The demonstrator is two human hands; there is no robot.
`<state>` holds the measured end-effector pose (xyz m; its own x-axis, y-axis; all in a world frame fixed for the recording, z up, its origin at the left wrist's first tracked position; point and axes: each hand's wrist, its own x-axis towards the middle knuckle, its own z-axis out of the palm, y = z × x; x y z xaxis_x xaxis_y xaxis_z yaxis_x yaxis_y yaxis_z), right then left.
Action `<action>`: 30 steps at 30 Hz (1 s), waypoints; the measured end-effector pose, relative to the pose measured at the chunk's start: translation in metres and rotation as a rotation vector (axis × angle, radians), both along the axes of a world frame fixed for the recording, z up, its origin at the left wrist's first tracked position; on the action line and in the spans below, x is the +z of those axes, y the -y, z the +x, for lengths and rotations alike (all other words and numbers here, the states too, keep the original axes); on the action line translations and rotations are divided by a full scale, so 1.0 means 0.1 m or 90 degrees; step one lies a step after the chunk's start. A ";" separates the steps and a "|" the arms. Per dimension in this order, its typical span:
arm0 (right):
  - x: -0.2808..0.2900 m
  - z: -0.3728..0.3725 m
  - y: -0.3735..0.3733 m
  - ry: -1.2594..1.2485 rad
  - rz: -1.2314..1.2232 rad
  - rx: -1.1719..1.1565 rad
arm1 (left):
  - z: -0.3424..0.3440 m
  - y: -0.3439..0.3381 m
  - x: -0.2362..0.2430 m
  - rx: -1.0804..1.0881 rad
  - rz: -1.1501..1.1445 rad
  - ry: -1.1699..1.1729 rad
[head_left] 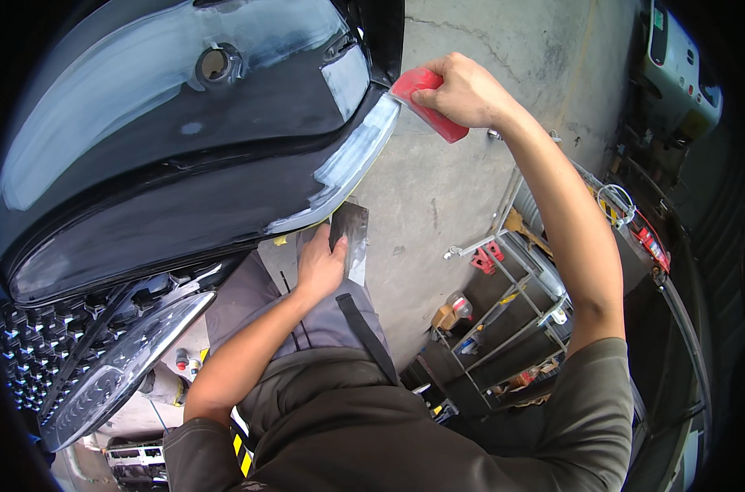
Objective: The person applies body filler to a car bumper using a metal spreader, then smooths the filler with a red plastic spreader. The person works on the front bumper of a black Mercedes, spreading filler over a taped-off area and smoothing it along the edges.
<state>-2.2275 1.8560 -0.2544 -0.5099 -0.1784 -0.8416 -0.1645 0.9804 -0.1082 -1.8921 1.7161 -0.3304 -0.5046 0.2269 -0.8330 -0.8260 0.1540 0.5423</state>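
A black car bumper point(159, 201) fills the upper left, with pale grey-white filler smeared over several areas. A streak of filler point(357, 156) runs along its right-hand edge. My right hand point(467, 94) is closed around a red flat spreader point(448, 127), whose edge meets the upper end of that streak. Lower down, my left hand point(320, 264) grips a dark flat mixing plate point(354, 225) in front of my legs, just below the bumper's edge. Some pale filler lies on the plate's lower part. The left fingertips are partly hidden behind it.
Beneath the bumper are a black grille point(44, 340) and a clear headlight point(130, 373). To the right stands a metal-framed cart point(503, 316) carrying boxes and a clear container point(461, 305). A white vehicle point(676, 78) is parked at the far right on the concrete floor point(503, 49).
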 end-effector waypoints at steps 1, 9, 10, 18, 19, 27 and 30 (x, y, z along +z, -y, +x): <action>-0.04 0.00 0.01 -0.004 -0.001 0.013 | 0.00 0.01 0.00 -0.003 -0.004 -0.001; -0.23 -0.09 0.11 -0.034 0.007 0.094 | 0.03 0.01 -0.01 -0.029 -0.015 0.013; -0.25 -0.08 0.12 -0.026 0.007 0.097 | 0.04 0.01 -0.02 -0.025 -0.012 0.012; -0.12 -0.01 0.19 0.004 -0.012 0.035 | 0.08 -0.01 -0.03 -0.031 -0.017 0.013; -0.07 0.01 0.21 0.017 -0.022 0.026 | 0.07 -0.01 -0.02 -0.028 -0.016 0.002; 0.35 0.26 0.51 0.061 -0.087 -0.101 | -0.02 0.03 0.04 -0.016 0.004 0.015; 0.52 0.37 0.65 0.071 -0.091 -0.141 | -0.03 0.04 0.05 -0.004 0.009 -0.001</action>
